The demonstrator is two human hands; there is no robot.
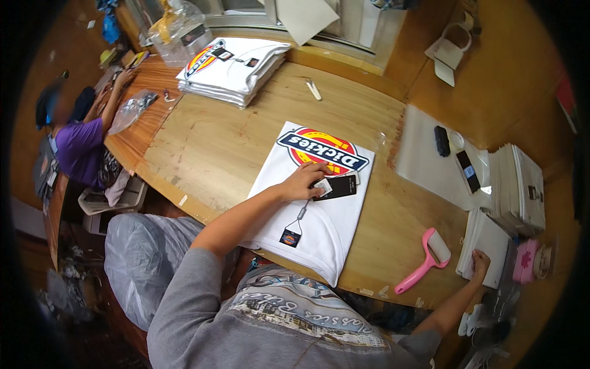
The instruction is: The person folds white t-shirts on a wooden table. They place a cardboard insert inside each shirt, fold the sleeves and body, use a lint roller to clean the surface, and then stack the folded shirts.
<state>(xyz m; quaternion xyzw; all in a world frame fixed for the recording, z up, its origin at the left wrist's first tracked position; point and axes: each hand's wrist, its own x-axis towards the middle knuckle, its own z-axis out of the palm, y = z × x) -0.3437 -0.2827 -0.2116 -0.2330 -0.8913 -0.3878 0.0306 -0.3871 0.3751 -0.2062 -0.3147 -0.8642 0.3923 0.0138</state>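
Observation:
A folded white T-shirt (279, 163) with a red, yellow and dark printed emblem lies flat on the table in front of me. My left hand (307, 180) rests on it, fingers apart, touching a black hang tag (340, 187) and its white sticker. From the tag a cord runs down to a small dark square label (289, 238) on the shirt. Off to the right, my right hand (480, 264) is at the edge of a stack of flat white sleeves (482, 240), fingers curled. What they pinch there, if anything, is too small to make out.
A pink-handled lint roller (424, 261) lies near the right front edge. Folded white shirts (233, 71) are stacked at the far left, with white tweezers (313, 90) nearby. A thick white pile (519, 184) stands far right. Another person (83, 147) works at the left.

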